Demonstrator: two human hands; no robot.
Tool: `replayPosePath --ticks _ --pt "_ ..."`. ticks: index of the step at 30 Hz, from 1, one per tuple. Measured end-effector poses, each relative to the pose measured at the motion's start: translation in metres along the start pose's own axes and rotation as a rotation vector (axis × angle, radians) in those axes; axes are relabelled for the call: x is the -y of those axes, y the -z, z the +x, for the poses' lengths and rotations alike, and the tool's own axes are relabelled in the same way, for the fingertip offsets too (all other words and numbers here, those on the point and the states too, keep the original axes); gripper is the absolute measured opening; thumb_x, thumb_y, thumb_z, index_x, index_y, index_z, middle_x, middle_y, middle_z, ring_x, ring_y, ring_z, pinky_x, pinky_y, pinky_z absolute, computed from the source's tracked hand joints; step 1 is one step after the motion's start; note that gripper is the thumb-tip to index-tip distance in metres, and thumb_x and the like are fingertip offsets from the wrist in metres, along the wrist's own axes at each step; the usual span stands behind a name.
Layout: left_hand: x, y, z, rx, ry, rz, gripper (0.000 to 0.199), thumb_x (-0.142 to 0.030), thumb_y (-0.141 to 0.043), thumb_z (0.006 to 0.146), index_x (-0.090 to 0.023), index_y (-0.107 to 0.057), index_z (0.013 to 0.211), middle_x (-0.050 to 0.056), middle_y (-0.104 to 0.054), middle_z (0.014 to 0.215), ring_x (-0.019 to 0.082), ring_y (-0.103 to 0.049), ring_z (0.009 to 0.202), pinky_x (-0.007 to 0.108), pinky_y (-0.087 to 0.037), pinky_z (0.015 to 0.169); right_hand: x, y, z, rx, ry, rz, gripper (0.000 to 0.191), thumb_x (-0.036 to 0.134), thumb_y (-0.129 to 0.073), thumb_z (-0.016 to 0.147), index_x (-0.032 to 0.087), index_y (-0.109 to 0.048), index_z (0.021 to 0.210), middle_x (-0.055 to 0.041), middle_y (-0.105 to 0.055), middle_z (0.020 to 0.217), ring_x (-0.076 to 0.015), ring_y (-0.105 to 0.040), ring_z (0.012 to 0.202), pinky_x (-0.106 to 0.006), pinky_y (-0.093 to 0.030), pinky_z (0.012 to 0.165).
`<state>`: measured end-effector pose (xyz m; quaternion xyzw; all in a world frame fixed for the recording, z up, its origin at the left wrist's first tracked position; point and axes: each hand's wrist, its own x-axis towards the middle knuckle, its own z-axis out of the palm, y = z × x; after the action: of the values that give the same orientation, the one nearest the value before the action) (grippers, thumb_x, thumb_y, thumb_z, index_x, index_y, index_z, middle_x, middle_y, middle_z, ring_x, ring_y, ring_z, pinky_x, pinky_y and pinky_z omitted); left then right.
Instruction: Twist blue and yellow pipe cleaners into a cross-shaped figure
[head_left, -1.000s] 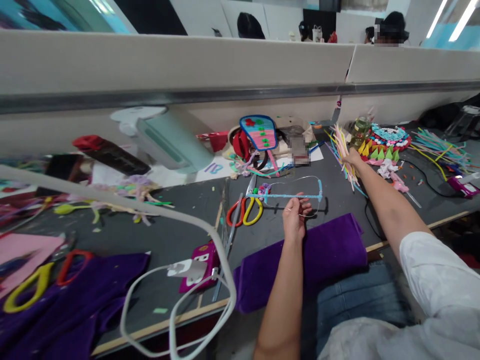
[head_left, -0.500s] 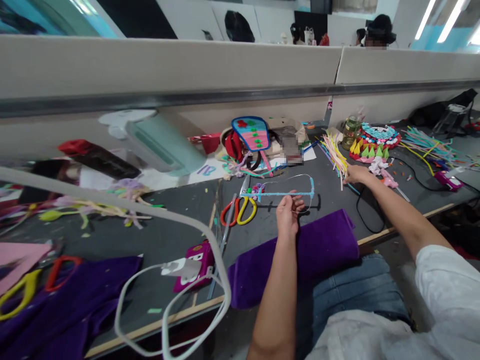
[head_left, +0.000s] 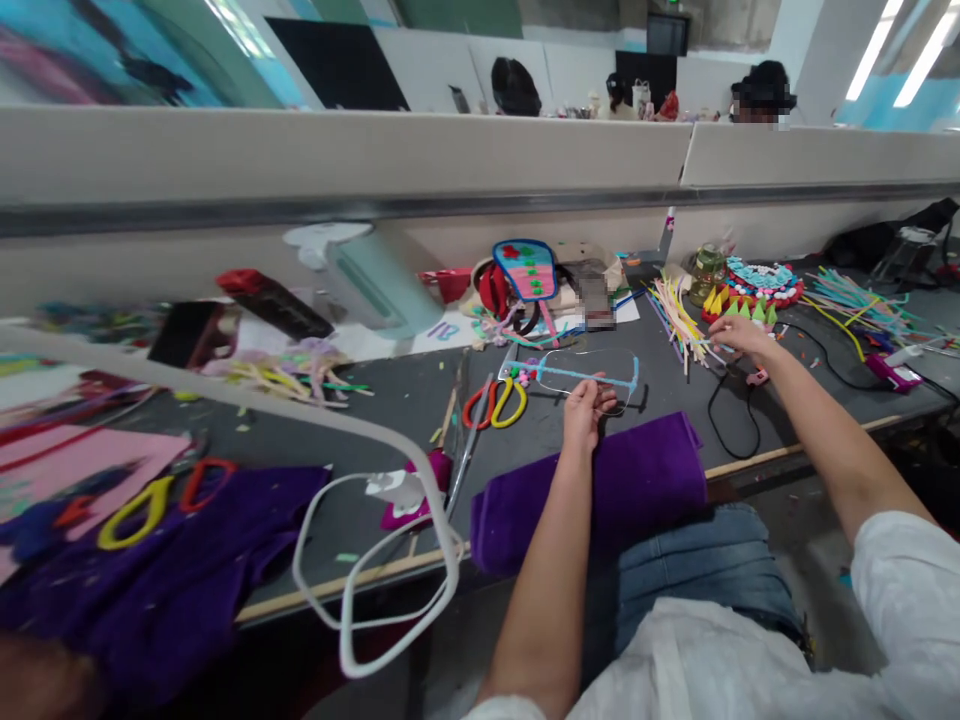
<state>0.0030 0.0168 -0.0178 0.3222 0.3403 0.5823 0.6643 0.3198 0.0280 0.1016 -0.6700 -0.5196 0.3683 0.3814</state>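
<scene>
My left hand (head_left: pixel 589 408) is closed on a thin clear wire frame (head_left: pixel 571 352), pinching the light-blue fuzzy strip (head_left: pixel 581 375) that runs across it. Light-blue wrapping also covers the frame's right end. Just right of a loose bundle of pipe cleaners (head_left: pixel 679 315), in yellow, pink, white and blue, my right hand (head_left: pixel 742 337) hovers with fingers loosely bent and slightly apart. I see nothing in it. Below my left hand lies a folded purple cloth (head_left: pixel 652 465) at the table edge. Red-and-yellow-handled scissors (head_left: pixel 495 402) rest left of the frame.
A white cable (head_left: pixel 375 430) loops across the left foreground. Further left, another pair of scissors (head_left: pixel 142 510) lies on dark purple fabric (head_left: pixel 217 560). At the back stand a pale green container (head_left: pixel 382 285) and a glass jar (head_left: pixel 706 275). More pipe cleaners (head_left: pixel 855 300) lie far right.
My right hand has come away from the pipe-cleaner bundle, moving slightly right. My left hand still holds the wire frame, now tilted a little. The whole view has shifted.
</scene>
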Motion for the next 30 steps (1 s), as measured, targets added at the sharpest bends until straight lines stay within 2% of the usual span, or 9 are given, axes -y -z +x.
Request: replayPosePath --ticks 2,4,6,10,13,18,20,23,30 --pt "0.0 -0.001 -0.001 0.008 -0.007 0.009 0.038 -0.039 -0.073 0.072 -0.013 -0.066 0.099 0.006 -0.068 0.083 0.012 -0.066 0.066 0.022 -0.054 0.059 0.003 0.009 -0.005 0.026 -0.043 0.196 0.026 0.017 -0.07 0.065 0.014 -0.067 0.091 0.0003 -0.061 0.056 -0.0046 -0.044 0.042 -0.014 -0.027 0.039" --pt "0.0 -0.001 -0.001 0.012 -0.012 0.011 0.038 -0.038 -0.073 0.072 -0.013 -0.066 0.099 0.005 -0.068 0.082 0.012 -0.066 0.066 0.022 -0.055 0.06 0.008 0.016 -0.011 0.047 -0.049 0.37 0.021 0.018 -0.069 0.067 0.013 -0.067 0.088 -0.0012 -0.063 0.062 -0.0039 -0.045 0.043 -0.013 -0.026 0.036" --pt "0.001 0.0 -0.001 0.011 -0.012 0.014 0.037 -0.037 -0.073 0.072 -0.013 -0.066 0.099 0.005 -0.068 0.079 0.012 -0.066 0.066 0.022 -0.055 0.061 0.014 0.023 -0.018 0.029 -0.005 0.503 0.018 0.02 -0.069 0.069 0.012 -0.067 0.085 -0.0036 -0.067 0.07 -0.0048 -0.052 0.048 -0.012 -0.033 0.037" --pt "0.002 0.001 0.001 0.016 -0.014 0.031 0.037 -0.037 -0.073 0.073 -0.013 -0.065 0.101 0.004 -0.067 0.075 0.013 -0.066 0.067 0.023 -0.055 0.062 0.031 0.032 -0.039 -0.012 0.191 0.605 0.024 0.022 -0.075 0.068 0.017 -0.065 0.089 -0.0024 -0.07 0.081 -0.0081 -0.063 0.061 -0.017 -0.052 0.052" --pt "0.003 0.001 0.001 0.004 -0.019 0.032 0.037 -0.037 -0.073 0.072 -0.013 -0.065 0.1 0.005 -0.067 0.079 0.013 -0.066 0.067 0.024 -0.055 0.063 0.045 0.034 -0.059 -0.15 0.376 0.573 0.026 0.03 -0.077 0.068 0.019 -0.062 0.087 0.0004 -0.068 0.078 -0.0072 -0.061 0.057 -0.017 -0.05 0.05" --pt "0.004 0.0 0.001 -0.014 -0.054 0.021 0.038 -0.039 -0.073 0.072 -0.014 -0.065 0.1 0.005 -0.068 0.084 0.011 -0.066 0.067 0.022 -0.055 0.061 0.064 0.025 -0.082 -0.549 0.652 0.542 0.022 0.044 -0.061 0.084 0.022 -0.06 0.087 -0.0002 -0.066 0.078 -0.0083 -0.062 0.062 -0.016 -0.048 0.047" --pt "0.003 0.0 0.002 -0.018 -0.064 0.002 0.039 -0.039 -0.074 0.072 -0.015 -0.065 0.101 0.005 -0.068 0.085 0.012 -0.066 0.068 0.022 -0.054 0.061 0.067 0.013 -0.082 -0.602 0.697 0.616 0.023 0.044 -0.058 0.085 0.024 -0.06 0.095 -0.0007 -0.066 0.085 -0.0092 -0.064 0.068 -0.017 -0.049 0.05" --pt "0.003 0.001 0.003 -0.029 -0.071 -0.043 0.041 -0.039 -0.075 0.07 -0.015 -0.065 0.101 0.005 -0.068 0.085 0.012 -0.067 0.068 0.021 -0.054 0.06 0.064 -0.017 -0.071 -0.533 0.63 0.815 0.023 0.044 -0.058 0.085 0.025 -0.06 0.099 0.0001 -0.065 0.084 -0.0084 -0.063 0.069 -0.018 -0.049 0.051" --pt "0.0 0.003 0.002 -0.027 -0.07 -0.082 0.04 -0.04 -0.075 0.071 -0.015 -0.064 0.101 0.004 -0.068 0.084 0.012 -0.067 0.067 0.021 -0.053 0.061 0.036 -0.117 -0.04 -0.069 0.163 1.503 0.015 0.034 -0.057 0.088 0.023 -0.058 0.078 0.0028 -0.051 0.066 -0.006 -0.047 0.056 -0.012 -0.037 0.039"
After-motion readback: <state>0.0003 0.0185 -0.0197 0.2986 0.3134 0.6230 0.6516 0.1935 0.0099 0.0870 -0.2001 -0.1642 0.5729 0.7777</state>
